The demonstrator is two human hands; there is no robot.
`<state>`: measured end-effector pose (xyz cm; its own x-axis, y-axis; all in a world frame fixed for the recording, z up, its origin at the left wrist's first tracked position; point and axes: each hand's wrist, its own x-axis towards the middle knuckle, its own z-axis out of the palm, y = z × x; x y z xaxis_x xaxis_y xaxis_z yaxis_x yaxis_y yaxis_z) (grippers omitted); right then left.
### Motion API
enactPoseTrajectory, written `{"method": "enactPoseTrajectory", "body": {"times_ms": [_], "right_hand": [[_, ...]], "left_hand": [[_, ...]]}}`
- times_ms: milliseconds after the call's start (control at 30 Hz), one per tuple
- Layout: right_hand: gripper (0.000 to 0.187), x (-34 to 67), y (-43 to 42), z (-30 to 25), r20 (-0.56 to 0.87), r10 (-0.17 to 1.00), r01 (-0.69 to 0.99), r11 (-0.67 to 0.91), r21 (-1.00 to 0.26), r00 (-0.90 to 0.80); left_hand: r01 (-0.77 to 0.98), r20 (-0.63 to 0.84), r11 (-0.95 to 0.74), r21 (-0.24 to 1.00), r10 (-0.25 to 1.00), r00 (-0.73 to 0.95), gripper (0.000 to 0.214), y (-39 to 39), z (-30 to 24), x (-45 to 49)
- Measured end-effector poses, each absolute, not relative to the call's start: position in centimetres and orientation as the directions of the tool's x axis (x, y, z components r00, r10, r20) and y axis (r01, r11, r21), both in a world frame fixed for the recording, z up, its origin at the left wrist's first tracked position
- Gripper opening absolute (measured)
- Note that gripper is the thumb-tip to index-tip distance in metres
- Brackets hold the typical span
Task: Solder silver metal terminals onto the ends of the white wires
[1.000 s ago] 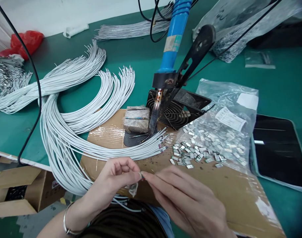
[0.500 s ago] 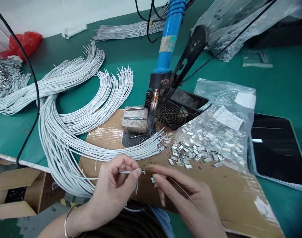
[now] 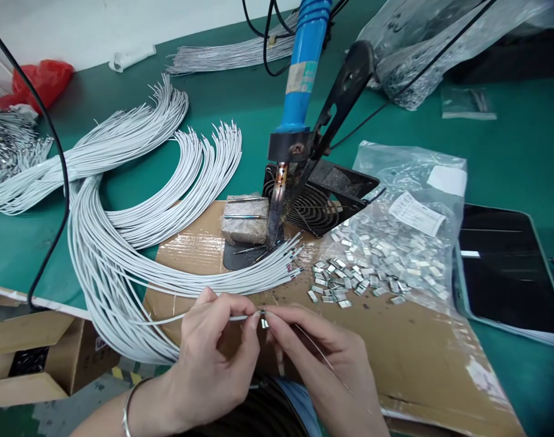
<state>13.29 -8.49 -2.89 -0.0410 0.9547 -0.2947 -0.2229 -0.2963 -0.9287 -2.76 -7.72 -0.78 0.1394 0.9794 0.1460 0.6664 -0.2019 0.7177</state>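
White wire (image 3: 238, 317) sat in the closed grip of the left hand (image 3: 210, 352), its end meeting a small metal clip (image 3: 264, 323) pinched by the right hand (image 3: 322, 364) over a cardboard sheet (image 3: 395, 346); a bundle of white wires (image 3: 122, 267) and a heap of clips (image 3: 335, 285) lay untouched nearby.

A clamped blue soldering iron (image 3: 300, 67) — fan grille (image 3: 309, 206) behind.

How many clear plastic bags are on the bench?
3: a big bag holding metal clips, a bulging bag behind it at top right, and a small flat bag beside that one. Others could be hidden.
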Motion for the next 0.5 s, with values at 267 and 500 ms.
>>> {"method": "enactPoseTrajectory", "body": {"times_ms": [267, 500], "right_hand": [[0.013, 14.4, -8.1, -2.4, -0.208, 0.977, -0.082, -0.205, -0.975, 0.036], [0.01, 14.5, -8.3, -3.7, -0.185, 0.977, -0.126, -0.171, -0.977, 0.106]], "left_hand": [[0.534, -0.002, -0.062, 0.844, 0.993, 0.118, 0.013, -7.3, -0.5, -2.4], [0.192, -0.275, 0.267, 0.944, 0.961, 0.012, 0.016, -6.2, 0.2, -2.2]]}}
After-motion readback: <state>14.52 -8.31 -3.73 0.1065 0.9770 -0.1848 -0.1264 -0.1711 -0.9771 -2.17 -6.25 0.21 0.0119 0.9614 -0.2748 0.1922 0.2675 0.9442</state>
